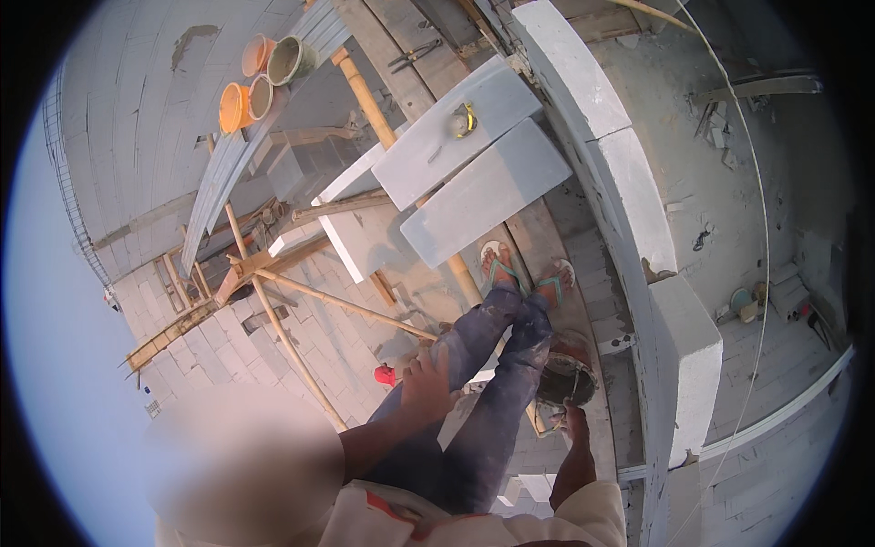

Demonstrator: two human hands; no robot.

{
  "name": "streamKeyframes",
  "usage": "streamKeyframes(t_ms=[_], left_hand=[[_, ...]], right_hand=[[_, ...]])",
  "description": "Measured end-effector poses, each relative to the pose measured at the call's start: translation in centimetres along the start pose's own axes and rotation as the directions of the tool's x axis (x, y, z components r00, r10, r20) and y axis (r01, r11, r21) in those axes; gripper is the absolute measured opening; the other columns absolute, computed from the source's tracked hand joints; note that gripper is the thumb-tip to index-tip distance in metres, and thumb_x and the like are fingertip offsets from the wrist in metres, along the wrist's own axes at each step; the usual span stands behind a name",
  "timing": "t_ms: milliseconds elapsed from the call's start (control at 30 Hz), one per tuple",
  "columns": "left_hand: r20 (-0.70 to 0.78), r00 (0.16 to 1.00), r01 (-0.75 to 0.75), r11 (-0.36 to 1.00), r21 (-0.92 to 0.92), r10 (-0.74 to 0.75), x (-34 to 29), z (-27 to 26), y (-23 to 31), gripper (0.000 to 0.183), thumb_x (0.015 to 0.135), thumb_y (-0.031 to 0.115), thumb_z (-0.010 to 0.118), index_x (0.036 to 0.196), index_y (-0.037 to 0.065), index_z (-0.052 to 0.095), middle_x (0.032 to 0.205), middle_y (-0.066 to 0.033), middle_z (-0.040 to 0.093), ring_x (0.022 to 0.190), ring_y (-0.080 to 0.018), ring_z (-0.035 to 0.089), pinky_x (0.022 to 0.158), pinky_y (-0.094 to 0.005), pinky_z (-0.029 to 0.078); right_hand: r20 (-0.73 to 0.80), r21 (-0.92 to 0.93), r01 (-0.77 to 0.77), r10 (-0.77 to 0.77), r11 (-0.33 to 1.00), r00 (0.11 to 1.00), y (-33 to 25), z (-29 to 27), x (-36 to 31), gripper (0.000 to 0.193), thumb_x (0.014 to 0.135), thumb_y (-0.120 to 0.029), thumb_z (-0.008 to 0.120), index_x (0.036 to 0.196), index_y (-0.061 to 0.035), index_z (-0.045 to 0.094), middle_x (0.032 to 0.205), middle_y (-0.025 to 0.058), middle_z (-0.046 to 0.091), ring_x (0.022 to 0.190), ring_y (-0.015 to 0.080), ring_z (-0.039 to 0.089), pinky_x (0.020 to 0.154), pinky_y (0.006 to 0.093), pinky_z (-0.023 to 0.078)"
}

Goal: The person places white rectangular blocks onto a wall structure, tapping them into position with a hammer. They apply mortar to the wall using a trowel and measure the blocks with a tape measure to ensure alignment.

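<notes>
My left hand [427, 383] is in front of my left thigh, its fingers loosely bent and apart, with nothing seen in them. Low on the right, my right hand [575, 425] is closed beside a round bucket [592, 372] with dark grey, wet-looking mortar inside. A tool with a thin metal shank [575, 387] runs from that hand into the bucket; its lower end is hidden. Two large pale blocks [488, 193] lie side by side ahead of my feet. On the farther one rests a small yellow-and-black tool [464, 120].
My sandalled feet stand on wooden planks [538, 232] held by bamboo poles [369, 98]. A white block wall [629, 173] runs along my right, a cord [758, 191] beyond it. Left, the ground lies far below; several buckets [235, 108] sit by corrugated sheets [211, 201]. Pliers-like tool [415, 55] lies farther ahead.
</notes>
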State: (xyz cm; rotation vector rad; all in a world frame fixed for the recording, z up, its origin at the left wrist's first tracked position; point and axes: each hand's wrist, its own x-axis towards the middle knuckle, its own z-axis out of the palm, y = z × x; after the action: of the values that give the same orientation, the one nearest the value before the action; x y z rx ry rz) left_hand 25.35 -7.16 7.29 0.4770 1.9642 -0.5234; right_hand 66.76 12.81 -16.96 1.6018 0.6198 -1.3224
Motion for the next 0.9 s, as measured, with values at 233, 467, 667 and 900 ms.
streamKeyframes(t_ms=[233,467,667,900], left_hand=[[0.043,0.999,0.001,0.997,-0.082,0.002,0.4,-0.3,-0.9,0.108,0.089,0.059,0.073,0.164,0.002,0.020,0.153,-0.0327,0.038,0.130,-0.0446,0.051,0.106,-0.0518,0.045],[0.104,0.994,0.066,0.966,-0.249,-0.042,0.6,-0.2,-1.8,0.100,0.090,0.048,0.074,0.163,0.004,0.022,0.152,-0.0297,0.041,0.130,-0.0432,0.052,0.108,-0.0517,0.044],[0.097,0.992,0.110,0.939,-0.325,-0.082,1.2,1.2,-3.2,0.097,0.089,0.040,0.075,0.163,0.006,0.023,0.150,-0.0284,0.042,0.128,-0.0427,0.053,0.109,-0.0514,0.042],[0.220,0.972,0.169,0.894,-0.415,-0.082,0.5,1.1,-2.8,0.101,0.088,0.043,0.075,0.164,0.006,0.021,0.157,-0.0292,0.036,0.134,-0.0445,0.049,0.114,-0.0536,0.039]], right_hand=[[-0.098,-0.296,0.528,-0.575,0.796,0.812,-3.1,4.0,-9.5,0.051,0.098,-0.060,0.061,0.090,-0.0096,0.063,0.073,0.0076,0.064,0.063,0.0270,0.066,0.063,0.0415,0.048],[0.135,-0.619,0.665,-0.779,0.416,0.613,-8.7,8.0,-20.0,0.044,0.093,-0.047,0.075,0.088,-0.0046,0.069,0.066,0.0087,0.060,0.060,0.0278,0.062,0.060,0.0416,0.052],[0.209,-0.941,0.337,-0.745,0.023,0.634,-20.8,11.8,-27.3,0.035,0.084,-0.039,0.080,0.089,-0.0052,0.073,0.080,0.0197,0.072,0.079,0.0363,0.073,0.075,0.0454,0.056],[0.363,-0.931,0.180,-0.751,-0.318,0.551,-33.3,20.5,-34.2,0.036,0.088,-0.041,0.074,0.094,-0.0063,0.075,0.082,0.0187,0.075,0.083,0.0340,0.076,0.081,0.0455,0.055]])
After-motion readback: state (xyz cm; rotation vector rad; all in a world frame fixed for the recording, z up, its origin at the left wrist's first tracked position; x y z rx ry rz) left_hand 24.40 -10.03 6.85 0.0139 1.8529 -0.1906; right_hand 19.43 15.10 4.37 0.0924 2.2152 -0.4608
